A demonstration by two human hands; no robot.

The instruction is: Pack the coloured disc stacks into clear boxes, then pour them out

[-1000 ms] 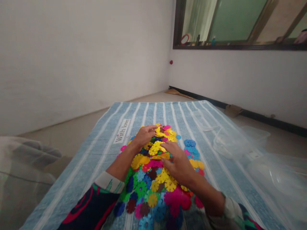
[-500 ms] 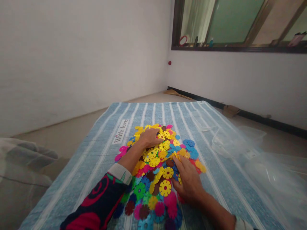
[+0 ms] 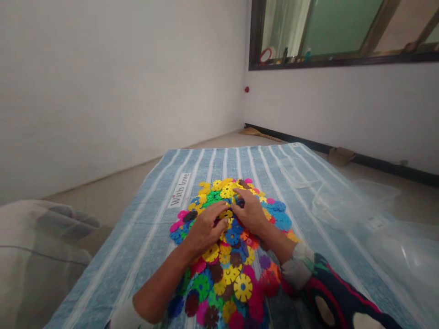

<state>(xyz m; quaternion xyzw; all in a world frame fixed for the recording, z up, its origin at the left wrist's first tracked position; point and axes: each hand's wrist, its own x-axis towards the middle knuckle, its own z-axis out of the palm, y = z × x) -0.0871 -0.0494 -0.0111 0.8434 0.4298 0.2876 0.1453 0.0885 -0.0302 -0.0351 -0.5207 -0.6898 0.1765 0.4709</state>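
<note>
A heap of plastic flower-shaped interlocking discs [image 3: 243, 288] in yellow, blue, green, pink, brown and orange covers the middle of the cloth. Both my hands are close together over the upper part of this heap. My left hand [image 3: 206, 227] has its fingers curled down among the discs; its fingertips are partly hidden, and what they hold cannot be made out. Facing it, my right hand [image 3: 252, 211] is bent inward, thumb and forefinger around a yellow disc [image 3: 234, 199] seen nearly edge-on. Green discs [image 3: 212, 197] lie just beyond my left hand.
A blue-and-white striped cloth [image 3: 144, 219] with a "With love" label [image 3: 179, 189] covers the table. Clear plastic containers [image 3: 338, 201] stand along the right side. Pale see-through fabric [image 3: 44, 256] is at the left. Walls and a window [image 3: 339, 32] lie beyond.
My left hand has drawn back from the far part of the heap toward me. My right hand has moved forward and left, meeting it. Green discs now show where my left arm was.
</note>
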